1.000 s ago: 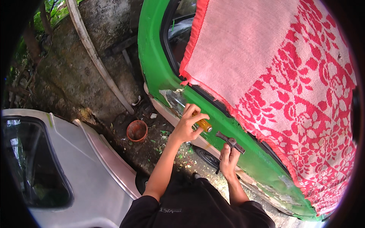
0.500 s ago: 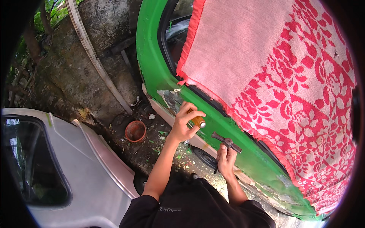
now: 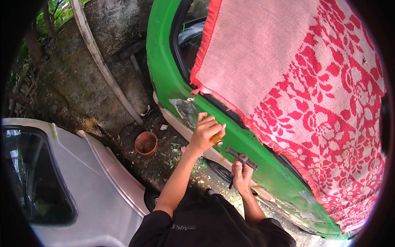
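My left hand [image 3: 203, 133] is closed on a yellow-handled tool [image 3: 217, 140] with a metal end cap, its blade largely hidden by my fingers, beside a chipped bare patch [image 3: 183, 109] in the green car body [image 3: 160, 70]. My right hand [image 3: 242, 177] grips a hammer [image 3: 242, 158] upright, its metal head a little below and right of the tool's capped end, apart from it. A red-and-pink floral blanket [image 3: 263, 57] is draped over the car's window and upper part, above both hands.
A silver car body [image 3: 86, 189] is at the lower left. A terracotta pot [image 3: 146, 143] stands on the ground [image 3: 168, 160] among scattered paint flakes. A long pale strip [image 3: 101, 61] leans along a stained wall, with foliage at the upper left. A dark wheel [image 3: 220, 171] shows under the green car.
My right hand and hammer have moved slightly up and left. My left hand's fingers have shifted on the yellow handle, and the whole view has shifted slightly.
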`<state>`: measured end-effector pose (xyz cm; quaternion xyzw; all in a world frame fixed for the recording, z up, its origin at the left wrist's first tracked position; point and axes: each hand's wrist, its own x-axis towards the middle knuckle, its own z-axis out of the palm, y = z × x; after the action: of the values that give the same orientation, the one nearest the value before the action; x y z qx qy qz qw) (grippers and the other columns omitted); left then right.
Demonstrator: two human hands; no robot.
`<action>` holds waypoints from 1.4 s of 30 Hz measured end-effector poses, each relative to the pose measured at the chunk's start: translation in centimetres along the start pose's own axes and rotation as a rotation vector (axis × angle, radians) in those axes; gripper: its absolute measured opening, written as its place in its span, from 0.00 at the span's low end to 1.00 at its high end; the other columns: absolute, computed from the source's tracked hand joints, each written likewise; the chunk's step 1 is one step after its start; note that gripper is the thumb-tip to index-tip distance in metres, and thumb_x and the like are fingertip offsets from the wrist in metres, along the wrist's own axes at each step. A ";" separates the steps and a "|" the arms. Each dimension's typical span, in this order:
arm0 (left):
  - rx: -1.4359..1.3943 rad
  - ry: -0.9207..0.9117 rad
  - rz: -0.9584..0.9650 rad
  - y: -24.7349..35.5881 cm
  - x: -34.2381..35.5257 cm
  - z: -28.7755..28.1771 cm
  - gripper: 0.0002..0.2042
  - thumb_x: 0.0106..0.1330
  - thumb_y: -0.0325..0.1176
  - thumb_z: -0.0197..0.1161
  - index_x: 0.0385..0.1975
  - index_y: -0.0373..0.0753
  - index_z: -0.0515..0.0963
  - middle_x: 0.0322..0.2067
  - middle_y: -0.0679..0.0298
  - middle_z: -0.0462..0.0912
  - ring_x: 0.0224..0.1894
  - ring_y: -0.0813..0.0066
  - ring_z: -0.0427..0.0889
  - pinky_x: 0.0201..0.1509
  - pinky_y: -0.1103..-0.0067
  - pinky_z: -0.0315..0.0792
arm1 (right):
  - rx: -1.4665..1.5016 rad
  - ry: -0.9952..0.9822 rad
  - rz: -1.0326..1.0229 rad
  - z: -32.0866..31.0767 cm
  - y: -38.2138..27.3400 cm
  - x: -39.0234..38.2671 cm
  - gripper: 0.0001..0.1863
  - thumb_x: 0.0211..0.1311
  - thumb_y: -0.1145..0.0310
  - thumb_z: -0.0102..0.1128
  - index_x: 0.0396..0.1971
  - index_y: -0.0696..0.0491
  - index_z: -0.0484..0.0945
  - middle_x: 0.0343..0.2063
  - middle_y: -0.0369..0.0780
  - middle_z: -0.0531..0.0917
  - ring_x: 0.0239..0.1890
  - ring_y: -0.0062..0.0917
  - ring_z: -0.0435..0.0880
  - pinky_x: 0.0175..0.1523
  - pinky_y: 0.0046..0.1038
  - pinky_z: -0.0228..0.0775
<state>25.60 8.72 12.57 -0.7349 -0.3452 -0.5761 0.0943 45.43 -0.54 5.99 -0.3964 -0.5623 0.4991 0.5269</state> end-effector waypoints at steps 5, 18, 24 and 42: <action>0.038 -0.060 0.002 -0.8 -0.7 -0.2 0.14 0.53 0.25 0.69 0.15 0.40 0.67 0.15 0.67 0.67 0.23 0.69 0.70 0.40 0.70 0.58 | -0.081 -0.023 -0.056 0.2 -1.0 0.2 0.20 0.75 0.54 0.53 0.31 0.56 0.72 0.22 0.30 0.68 0.24 0.14 0.64 0.29 0.22 0.57; 0.070 0.024 0.024 -0.2 -0.7 0.3 0.18 0.50 0.24 0.67 0.11 0.42 0.61 0.13 0.69 0.63 0.20 0.72 0.68 0.37 0.71 0.53 | 0.155 -0.081 -0.012 1.1 -1.8 0.1 0.31 0.70 0.38 0.49 0.31 0.57 0.71 0.19 0.31 0.68 0.20 0.13 0.63 0.23 0.20 0.53; 0.081 0.046 0.012 -0.2 -1.0 0.8 0.19 0.46 0.21 0.66 0.11 0.42 0.59 0.13 0.69 0.62 0.19 0.72 0.67 0.37 0.71 0.52 | -0.134 0.000 -0.165 0.5 -1.6 -1.1 0.25 0.74 0.48 0.47 0.30 0.57 0.70 0.19 0.34 0.72 0.20 0.18 0.70 0.26 0.23 0.62; -0.003 0.041 -0.009 -1.7 -1.0 -1.5 0.16 0.44 0.24 0.67 0.13 0.41 0.62 0.14 0.68 0.64 0.22 0.71 0.69 0.38 0.71 0.53 | -0.480 0.057 -0.539 4.1 -2.8 -0.2 0.05 0.64 0.75 0.47 0.27 0.55 0.65 0.15 0.38 0.71 0.14 0.28 0.71 0.22 0.32 0.63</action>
<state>23.28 8.76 11.68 -0.7216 -0.3457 -0.5918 0.0976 41.58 -1.84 8.92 -0.3604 -0.7327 0.1847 0.5469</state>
